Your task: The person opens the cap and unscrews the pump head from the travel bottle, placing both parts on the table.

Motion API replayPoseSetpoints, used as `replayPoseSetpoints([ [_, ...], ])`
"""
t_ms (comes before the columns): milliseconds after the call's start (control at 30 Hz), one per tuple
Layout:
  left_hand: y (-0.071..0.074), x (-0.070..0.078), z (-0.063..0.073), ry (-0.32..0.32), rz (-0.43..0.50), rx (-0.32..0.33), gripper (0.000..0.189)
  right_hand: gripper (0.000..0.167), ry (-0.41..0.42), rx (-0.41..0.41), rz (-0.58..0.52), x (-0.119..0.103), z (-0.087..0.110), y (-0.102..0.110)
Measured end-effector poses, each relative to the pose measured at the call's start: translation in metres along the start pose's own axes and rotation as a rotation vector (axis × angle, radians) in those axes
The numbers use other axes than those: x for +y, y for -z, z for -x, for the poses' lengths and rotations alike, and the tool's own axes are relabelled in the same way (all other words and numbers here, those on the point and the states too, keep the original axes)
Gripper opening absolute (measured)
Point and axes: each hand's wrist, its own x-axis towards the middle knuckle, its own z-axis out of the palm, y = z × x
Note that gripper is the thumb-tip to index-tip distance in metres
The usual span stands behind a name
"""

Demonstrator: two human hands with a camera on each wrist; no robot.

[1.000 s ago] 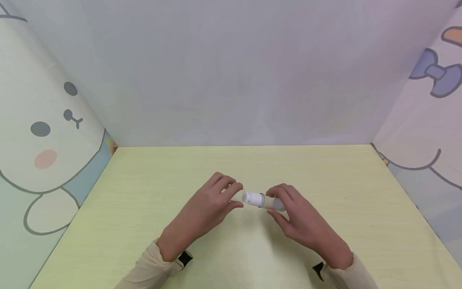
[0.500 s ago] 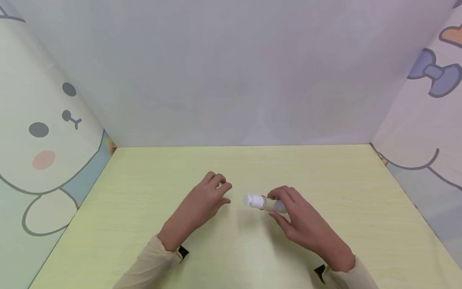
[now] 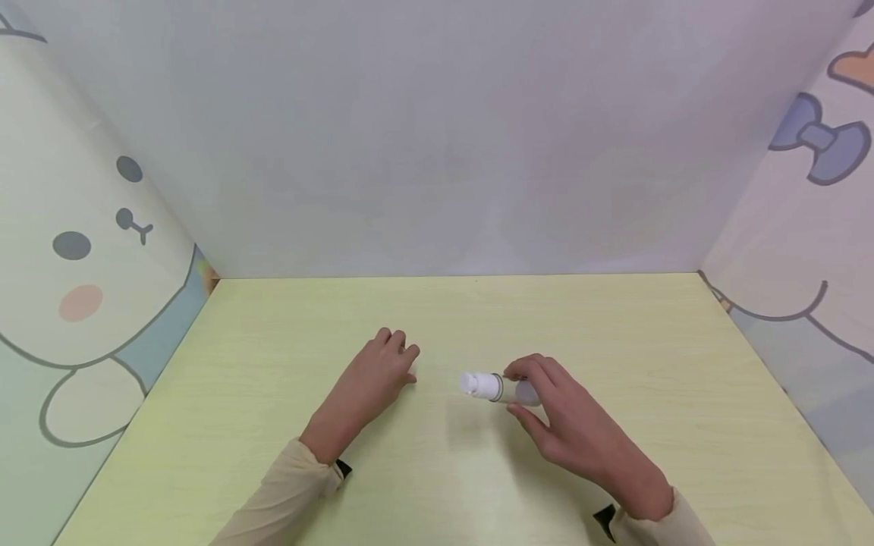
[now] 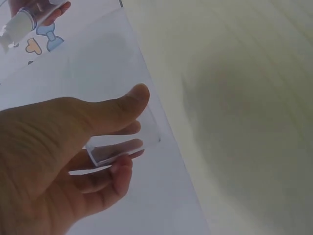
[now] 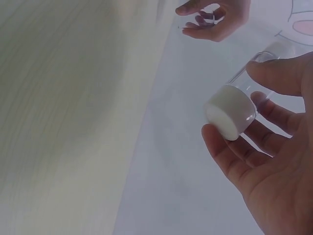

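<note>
My right hand (image 3: 563,413) grips a small clear pump bottle (image 5: 234,107) by its body, thumb on one side and fingers on the other. The bottle lies nearly level above the table, its white pump head (image 3: 480,384) pointing left and its white base towards the palm. To the left, my left hand (image 3: 375,375) holds a clear cap (image 4: 150,132) between thumb and fingers. In the left wrist view the transparent cap shows the fingers through its wall. A gap separates the cap from the bottle.
Both hands are over a pale wood-grain table (image 3: 437,485). A plain whitish wall (image 3: 437,152) rises behind it. Side panels with cartoon animals, one on the left (image 3: 82,326) and one on the right (image 3: 792,250), flank the table.
My left hand has drawn the clear cap off the pump head and carried it left, away from the bottle. The right hand with the bottle has stayed almost in place.
</note>
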Motion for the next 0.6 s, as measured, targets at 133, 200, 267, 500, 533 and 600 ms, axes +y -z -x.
replayPoseSetpoints([
  [133,-0.0021,-0.0007,0.0014,0.024,0.009,-0.036,0.035,0.044,0.0,0.002,-0.002,-0.0003,0.0004,0.0001],
  [200,-0.0024,-0.0007,0.0019,0.039,0.017,-0.057,0.036,0.044,-0.002,0.0,-0.002,-0.0005,0.0005,0.0003],
  [267,-0.0026,-0.0005,0.0024,0.057,0.03,-0.076,0.036,0.044,-0.004,-0.002,-0.003,-0.0007,0.0006,0.0003],
  [500,-0.005,0.0,0.002,0.101,0.053,-0.129,0.035,0.044,-0.004,-0.005,-0.003,0.0002,0.0009,-0.0001],
  [533,-0.0056,0.0,0.0018,0.106,0.061,-0.134,0.035,0.044,-0.005,-0.006,-0.005,0.0003,0.001,-0.0002],
  [600,-0.0064,0.0001,0.0015,0.115,0.074,-0.143,0.035,0.044,-0.007,-0.01,-0.008,0.0005,0.0009,-0.0004],
])
